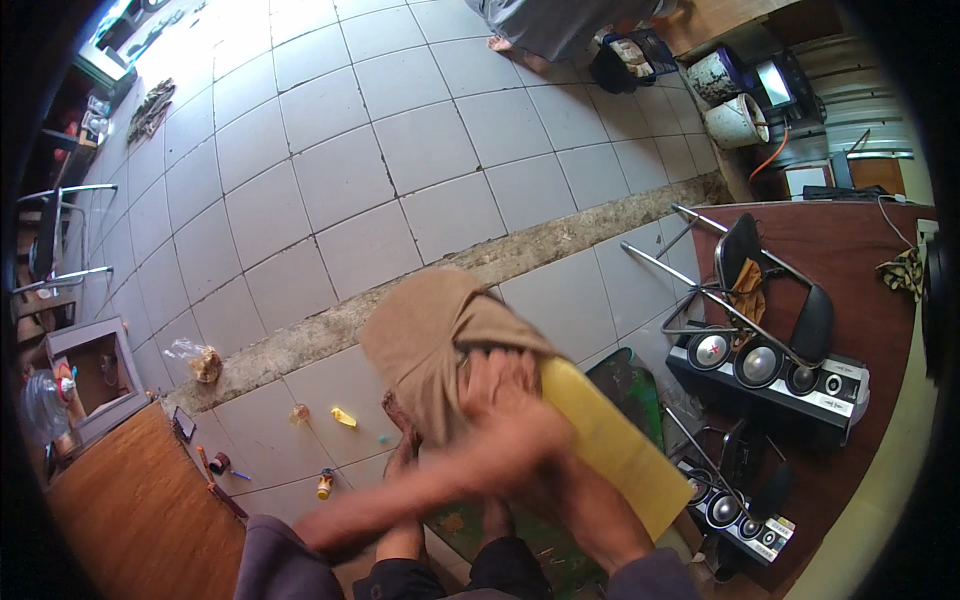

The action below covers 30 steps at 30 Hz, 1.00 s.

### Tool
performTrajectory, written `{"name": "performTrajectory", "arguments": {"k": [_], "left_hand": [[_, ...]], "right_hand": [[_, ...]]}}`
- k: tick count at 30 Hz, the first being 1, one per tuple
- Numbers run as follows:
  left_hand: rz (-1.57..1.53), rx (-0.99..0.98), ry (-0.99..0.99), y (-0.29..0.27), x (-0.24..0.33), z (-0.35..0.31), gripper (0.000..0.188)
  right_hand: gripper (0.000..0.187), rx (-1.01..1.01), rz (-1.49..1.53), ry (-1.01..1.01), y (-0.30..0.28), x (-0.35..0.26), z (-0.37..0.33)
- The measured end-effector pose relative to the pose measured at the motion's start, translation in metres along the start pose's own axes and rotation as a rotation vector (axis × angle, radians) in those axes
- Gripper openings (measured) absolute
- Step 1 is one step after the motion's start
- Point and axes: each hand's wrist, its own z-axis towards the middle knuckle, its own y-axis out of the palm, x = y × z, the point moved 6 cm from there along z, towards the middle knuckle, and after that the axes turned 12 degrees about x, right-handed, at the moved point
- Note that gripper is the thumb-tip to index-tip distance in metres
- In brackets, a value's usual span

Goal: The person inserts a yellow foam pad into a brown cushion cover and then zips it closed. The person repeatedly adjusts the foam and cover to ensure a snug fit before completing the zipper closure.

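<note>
A brown cloth is draped over a rounded form in front of my knees; what lies under it is hidden. My right hand presses on the cloth, its fingers bent into a fold and partly hidden. My left forearm comes in from the left and crosses over the right one. My left hand is smeared by motion near my right wrist, and its fingers cannot be made out. A flat yellow sheet lies under my right forearm, one end beside the cloth.
On the right, an upturned metal-legged chair rests by speaker boxes. A green worn board lies beneath the yellow sheet. Left are a small bottle, a yellow scrap and a wooden top. Another person sits farther off.
</note>
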Motion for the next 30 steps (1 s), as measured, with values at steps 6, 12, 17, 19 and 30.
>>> {"name": "performTrajectory", "arguments": {"k": [6, 12, 17, 19, 30], "left_hand": [[-0.078, 0.68, 0.123, -0.061, 0.051, 0.013, 0.037], [0.202, 0.457, 0.128, -0.065, -0.021, -0.019, 0.038], [0.237, 0.404, 0.216, -0.058, -0.026, -0.047, 0.023], [0.337, 0.338, 0.221, -0.057, -0.029, -0.056, 0.023], [0.067, 0.495, 0.053, -0.045, -0.022, -0.057, 0.016]], "right_hand": [[0.047, -0.17, -0.422, 0.036, 0.02, 0.023, -0.016], [0.054, 0.114, 0.486, 0.275, 0.011, -0.016, -0.026], [0.051, -0.054, 0.599, 0.379, 0.02, -0.067, -0.043], [0.046, 0.07, 0.428, 0.293, 0.003, -0.083, -0.039], [0.045, -0.052, 0.348, 0.254, -0.01, -0.091, -0.02]]}}
